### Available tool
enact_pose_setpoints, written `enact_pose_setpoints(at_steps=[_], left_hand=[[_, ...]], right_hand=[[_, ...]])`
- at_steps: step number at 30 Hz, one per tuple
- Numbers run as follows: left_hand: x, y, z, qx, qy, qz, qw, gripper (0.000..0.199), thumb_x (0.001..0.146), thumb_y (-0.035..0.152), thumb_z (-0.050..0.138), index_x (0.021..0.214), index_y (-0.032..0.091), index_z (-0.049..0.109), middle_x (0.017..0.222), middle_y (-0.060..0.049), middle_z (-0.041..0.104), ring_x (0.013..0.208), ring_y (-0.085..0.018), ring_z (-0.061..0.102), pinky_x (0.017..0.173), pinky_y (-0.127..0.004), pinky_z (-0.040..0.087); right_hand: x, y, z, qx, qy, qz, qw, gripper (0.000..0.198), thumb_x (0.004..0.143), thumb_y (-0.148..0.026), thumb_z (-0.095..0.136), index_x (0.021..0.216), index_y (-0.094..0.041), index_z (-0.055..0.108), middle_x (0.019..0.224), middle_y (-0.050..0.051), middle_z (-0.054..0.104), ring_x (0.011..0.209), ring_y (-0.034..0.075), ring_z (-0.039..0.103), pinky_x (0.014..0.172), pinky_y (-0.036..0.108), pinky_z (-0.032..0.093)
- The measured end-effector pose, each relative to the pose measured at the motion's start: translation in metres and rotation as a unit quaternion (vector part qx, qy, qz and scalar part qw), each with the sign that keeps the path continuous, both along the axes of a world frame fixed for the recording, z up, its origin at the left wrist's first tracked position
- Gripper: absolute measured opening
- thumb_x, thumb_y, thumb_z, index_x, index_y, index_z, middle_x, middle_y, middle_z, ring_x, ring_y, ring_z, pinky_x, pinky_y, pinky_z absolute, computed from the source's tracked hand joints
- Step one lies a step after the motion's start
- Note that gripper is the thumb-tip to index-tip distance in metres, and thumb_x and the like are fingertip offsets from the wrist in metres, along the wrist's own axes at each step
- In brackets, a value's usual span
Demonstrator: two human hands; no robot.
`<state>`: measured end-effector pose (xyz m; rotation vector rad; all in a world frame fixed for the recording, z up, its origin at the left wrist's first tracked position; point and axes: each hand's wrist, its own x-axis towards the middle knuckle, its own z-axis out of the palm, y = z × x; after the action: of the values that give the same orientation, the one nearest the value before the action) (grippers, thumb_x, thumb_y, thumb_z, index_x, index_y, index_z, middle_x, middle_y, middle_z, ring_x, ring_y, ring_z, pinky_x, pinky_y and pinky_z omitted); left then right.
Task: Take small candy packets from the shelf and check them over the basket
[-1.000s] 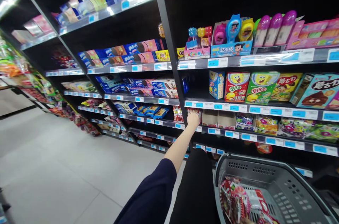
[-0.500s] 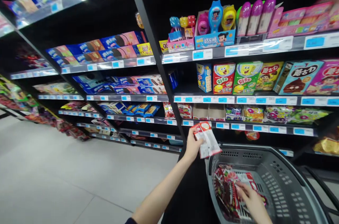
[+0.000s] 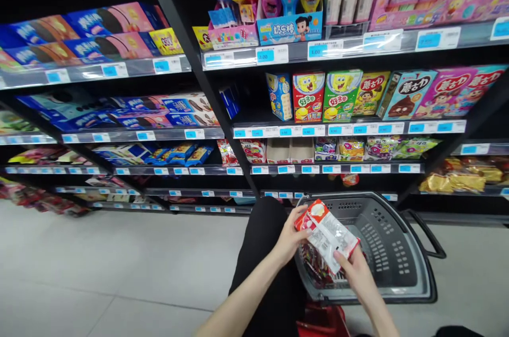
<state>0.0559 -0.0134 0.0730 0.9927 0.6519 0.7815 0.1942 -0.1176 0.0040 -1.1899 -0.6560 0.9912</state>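
A red and white candy bag (image 3: 329, 232), its printed back facing me, is held tilted over the basket. My left hand (image 3: 293, 236) grips its upper left end, thumb on top. My right hand (image 3: 350, 262) pinches the lower right corner, with the thumb across the front. Below both hands stands a grey plastic shopping basket (image 3: 382, 236) with slotted walls. Several dark red packets (image 3: 314, 265) lie in its left part, partly covered by the bag and my hands.
Ahead run black shelves with price tags. Spongebob snack boxes (image 3: 308, 97) stand on the middle shelf, small candy bags (image 3: 351, 151) beneath. Blue and pink cookie boxes (image 3: 107, 24) fill the left bay. My black-clad knee (image 3: 266, 225) is beside the basket, whose handle (image 3: 427, 236) juts right.
My right hand has come up out of the basket and taken the bag's lower corner. My left hand has brought the bag lower over the basket. The view has swung right.
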Motion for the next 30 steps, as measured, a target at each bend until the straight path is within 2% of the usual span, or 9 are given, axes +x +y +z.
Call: enact_pose_setpoints(at_steps=[3,5,7,10,13,17,22,26,30], left_hand=[[-0.012,0.017,-0.002,-0.002,0.053,-0.073,0.996,0.053,0.047,0.018,0.076,0.098,0.013,0.061,0.097,-0.010,0.063,0.084,-0.022,0.059,0.075,-0.033,0.046],[-0.014,0.021,-0.006,0.004,0.070,-0.102,0.992,0.051,0.045,0.016,0.077,0.094,0.012,0.065,0.093,-0.010,0.065,0.084,-0.022,0.059,0.080,-0.034,0.044],[-0.013,0.021,-0.011,-0.003,0.072,-0.129,0.989,0.056,0.044,0.015,0.077,0.098,0.013,0.065,0.094,-0.009,0.065,0.087,-0.022,0.059,0.081,-0.034,0.043],[-0.009,0.018,-0.018,-0.008,0.081,-0.144,0.986,0.051,0.049,0.017,0.075,0.099,0.013,0.065,0.093,-0.010,0.067,0.086,-0.022,0.060,0.082,-0.034,0.043],[-0.005,0.016,-0.021,0.026,0.125,-0.127,0.984,0.043,0.055,0.019,0.072,0.097,0.013,0.066,0.090,-0.009,0.068,0.082,-0.021,0.060,0.080,-0.032,0.044],[-0.001,0.015,-0.022,0.045,0.177,-0.092,0.979,0.040,0.054,0.019,0.071,0.093,0.013,0.068,0.088,-0.007,0.068,0.081,-0.022,0.061,0.074,-0.030,0.046],[-0.001,0.013,-0.022,0.075,0.196,-0.056,0.976,0.034,0.053,0.021,0.071,0.087,0.014,0.070,0.087,-0.007,0.069,0.081,-0.022,0.061,0.074,-0.029,0.046],[-0.003,0.014,-0.022,0.113,0.211,-0.040,0.970,0.022,0.056,0.025,0.070,0.075,0.014,0.071,0.074,-0.007,0.070,0.072,-0.020,0.062,0.070,-0.028,0.046],[-0.001,0.014,-0.024,0.144,0.214,-0.019,0.966,0.016,0.059,0.028,0.069,0.066,0.013,0.070,0.067,-0.004,0.068,0.067,-0.018,0.060,0.065,-0.025,0.044]], right_hand=[[0.019,-0.007,0.001,-0.025,-0.016,0.030,0.999,0.076,0.066,-0.034,0.068,0.131,-0.024,0.030,0.125,0.010,0.051,0.116,0.023,0.046,0.101,0.043,0.027],[0.023,-0.011,0.008,-0.023,-0.015,0.029,0.999,0.083,0.067,-0.034,0.067,0.135,-0.025,0.022,0.132,0.009,0.044,0.119,0.021,0.042,0.102,0.043,0.024],[0.023,-0.014,0.017,-0.019,-0.014,0.038,0.999,0.088,0.067,-0.033,0.067,0.137,-0.026,0.015,0.134,0.009,0.041,0.120,0.020,0.041,0.101,0.041,0.026],[0.023,-0.015,0.032,-0.007,0.009,0.045,0.999,0.091,0.068,-0.033,0.066,0.137,-0.027,0.006,0.130,0.009,0.046,0.113,0.021,0.049,0.094,0.040,0.037],[0.024,-0.013,0.037,0.003,0.023,0.006,1.000,0.081,0.068,-0.034,0.066,0.134,-0.026,0.021,0.125,0.011,0.051,0.107,0.024,0.054,0.085,0.037,0.045],[0.028,-0.013,0.033,0.007,-0.002,-0.046,0.999,0.062,0.066,-0.036,0.066,0.121,-0.021,0.042,0.109,0.012,0.062,0.098,0.025,0.059,0.077,0.034,0.049],[0.035,-0.015,0.028,-0.043,-0.115,-0.046,0.991,0.035,0.064,-0.036,0.067,0.093,-0.017,0.064,0.083,0.009,0.070,0.073,0.022,0.064,0.066,0.031,0.051],[0.034,-0.012,0.027,-0.066,-0.177,-0.095,0.977,0.029,0.062,-0.043,0.065,0.073,-0.016,0.067,0.071,0.007,0.070,0.066,0.021,0.062,0.062,0.030,0.050],[0.028,-0.008,0.025,-0.072,-0.223,-0.101,0.967,0.030,0.067,-0.046,0.059,0.071,-0.016,0.062,0.065,0.004,0.065,0.062,0.018,0.058,0.058,0.026,0.046]])
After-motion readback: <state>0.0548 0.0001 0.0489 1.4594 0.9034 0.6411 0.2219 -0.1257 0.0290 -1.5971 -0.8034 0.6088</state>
